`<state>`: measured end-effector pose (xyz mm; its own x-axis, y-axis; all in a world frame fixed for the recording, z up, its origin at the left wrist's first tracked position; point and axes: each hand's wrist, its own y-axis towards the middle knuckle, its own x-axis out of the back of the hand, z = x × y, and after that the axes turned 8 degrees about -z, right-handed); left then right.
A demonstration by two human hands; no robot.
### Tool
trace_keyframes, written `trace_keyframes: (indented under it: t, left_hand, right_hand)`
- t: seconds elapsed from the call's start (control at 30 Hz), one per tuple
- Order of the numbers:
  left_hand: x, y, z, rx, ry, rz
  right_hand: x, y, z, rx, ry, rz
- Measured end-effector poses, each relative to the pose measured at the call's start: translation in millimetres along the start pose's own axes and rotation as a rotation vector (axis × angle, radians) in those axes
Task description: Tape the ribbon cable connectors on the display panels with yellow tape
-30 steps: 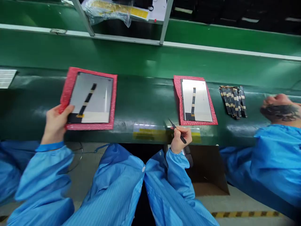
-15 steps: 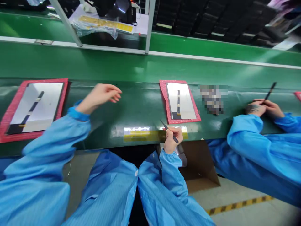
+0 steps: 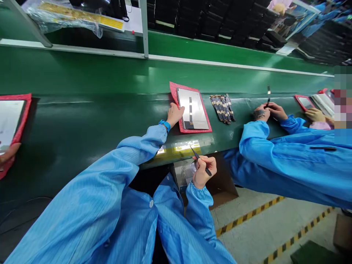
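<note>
**A:** What's that right hand [image 3: 202, 172] up to?

**B:** Its grip is pinched shut around a pair of black tweezers [image 3: 198, 157], held like a pen. The tips point up and away, out over the near edge of the green worktop [image 3: 82, 121]. I can't see anything caught in them.

**A:** And the left hand [image 3: 174, 114]?

**B:** That grip's open and holding nothing, fingers spread on a pink foam mat [image 3: 173, 87]. The fingertips sit right at the left edge of a display panel [image 3: 195, 109], though from here I can't tell whether they're touching it.

**A:** Is the panel flat?

**B:** Yes, flat on the mat, with one black-and-gold flex cable [image 3: 190, 110] lying lengthwise along it.

**A:** What's around it?

**B:** Just right of the mat there's a loose bundle of similar flex cables [image 3: 222, 108]. Further along, a co-worker's hands [image 3: 271, 112] hold another pair of tweezers [image 3: 268, 96] upright. Off to the far left, another panel [image 3: 8, 121] lies on its own pink mat. Below the worktop, a cardboard box [image 3: 224, 183] stands near the front edge, and yellow-and-black tape [image 3: 247, 216] runs across the floor.
</note>
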<state>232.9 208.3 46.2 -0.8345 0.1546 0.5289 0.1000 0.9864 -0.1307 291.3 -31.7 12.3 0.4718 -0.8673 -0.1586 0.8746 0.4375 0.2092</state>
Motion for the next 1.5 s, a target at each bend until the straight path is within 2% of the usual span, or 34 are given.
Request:
trace_keyframes:
  t: [0.1,0.2,0.3,0.4,0.47,0.57,0.63,0.73,0.77,0.9,1.0,1.13,1.27,1.5]
  left_hand:
    - [-4.8,3.5,-6.0,-0.004,-0.064,0.006]
    - [16.2,5.2,0.6,-0.059,-0.130,0.017]
    - [68.4,0.4,29.5,-0.110,-0.187,-0.005]
    - [132.7,-13.2,75.9,-0.145,-0.247,-0.053]
    - [169.5,-25.9,105.3,-0.103,-0.214,-0.109]
    - [204.7,-51.5,132.6,-0.143,-0.019,-0.222]
    - [213.4,-76.4,139.5,-0.226,0.130,-0.332]
    - [205.1,-128.1,143.9,-0.311,0.208,-0.421]
    - [197.4,-147.9,146.2,-0.355,0.233,-0.404]
    - [156.4,-219.6,160.7,-0.465,0.362,-0.212]
    - [132.0,-250.3,168.0,-0.479,0.466,-0.147]
    - [120.6,-260.7,167.0,-0.462,0.486,-0.165]
    - [120.7,-259.4,165.5,-0.446,0.459,-0.172]
    - [119.6,-259.7,167.1,-0.471,0.471,-0.181]
  right_hand:
    - [-2.5,-0.9,4.6,0.009,-0.003,0.010]
    - [-10.1,-2.6,7.7,0.006,-0.001,0.038]
    - [-18.1,-5.2,7.5,-0.016,0.033,0.111]
    - [-26.7,-10.6,5.4,-0.061,0.050,0.204]
    - [-34.3,-16.3,4.8,-0.093,0.053,0.265]
    - [-48.6,-28.1,7.7,-0.143,0.043,0.393]
    - [-58.2,-37.2,11.9,-0.167,-0.007,0.505]
    - [-69.4,-50.1,19.2,-0.158,-0.147,0.683]
    - [-72.0,-53.9,21.3,-0.141,-0.198,0.730]
    - [-79.2,-64.4,27.9,-0.038,-0.339,0.821]
    - [-82.0,-67.9,30.8,0.026,-0.388,0.871]
    - [-82.7,-69.3,33.2,0.098,-0.454,0.922]
    - [-82.0,-69.8,38.0,0.169,-0.494,0.964]
    - [-84.0,-72.7,48.9,0.182,-0.534,1.011]
